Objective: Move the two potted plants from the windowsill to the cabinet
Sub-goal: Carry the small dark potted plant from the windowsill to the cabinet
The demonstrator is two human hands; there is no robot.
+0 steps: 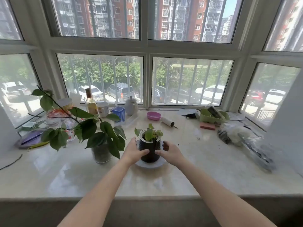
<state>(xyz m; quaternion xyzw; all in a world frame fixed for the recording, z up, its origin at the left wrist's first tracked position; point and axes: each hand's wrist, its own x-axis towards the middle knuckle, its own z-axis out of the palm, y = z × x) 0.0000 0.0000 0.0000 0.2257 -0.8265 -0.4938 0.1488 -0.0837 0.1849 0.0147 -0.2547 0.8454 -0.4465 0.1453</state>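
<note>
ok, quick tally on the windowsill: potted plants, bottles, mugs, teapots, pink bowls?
Potted plants: 2 (dark pot, glass pot)
Bottle: 1
Mug: 1
Teapot: 1
Pink bowl: 1
Total: 6

Left hand [134, 151] and right hand [171, 153] clasp small dark pot [150, 152] from either side. Pot stands on white saucer [151, 164], mid windowsill [205, 174]. Larger leafy plant [101, 151] just left.

A glass bottle [90, 102], a white mug [102, 109], a blue ribbed box [118, 113] and a grey teapot [131, 105] stand in a row by the window [191, 81]. To their right lie a pink bowl [153, 115], a white roll [167, 123], a green box [213, 116] and a pink block [207, 126].
</note>
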